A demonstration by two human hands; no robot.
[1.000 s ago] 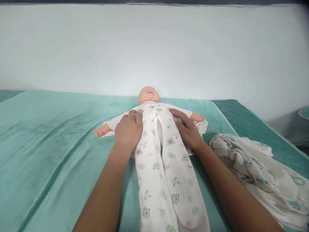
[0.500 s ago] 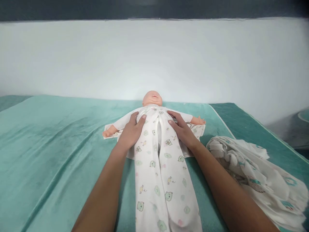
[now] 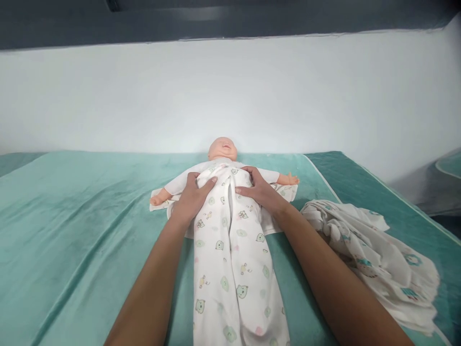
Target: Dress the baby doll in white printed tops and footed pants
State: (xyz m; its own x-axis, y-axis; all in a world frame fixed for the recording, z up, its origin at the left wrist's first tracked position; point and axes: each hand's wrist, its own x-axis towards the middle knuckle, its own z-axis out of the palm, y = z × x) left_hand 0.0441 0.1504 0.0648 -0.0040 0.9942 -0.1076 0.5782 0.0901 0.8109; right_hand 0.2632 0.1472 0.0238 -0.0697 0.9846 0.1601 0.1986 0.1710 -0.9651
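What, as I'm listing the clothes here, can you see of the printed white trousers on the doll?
The printed white trousers look like soft cloth, with green animal faces and small yellow and pink prints. The waist end lies over the torso of the doll; both legs stretch toward the camera, past the picture's bottom edge, over the green sheet. A narrow slit opens between the upper legs. The left hand and right hand touch the sides near the waist, thumbs on top.

In the centre, the garment (image 3: 248, 254) is white, with a print of green bears, green patches and small yellow and pink figures. The doll's head (image 3: 222, 150) is pinkish. At right, the cloth (image 3: 382, 254) is white with teal prints; the sheet (image 3: 90, 211) is green.
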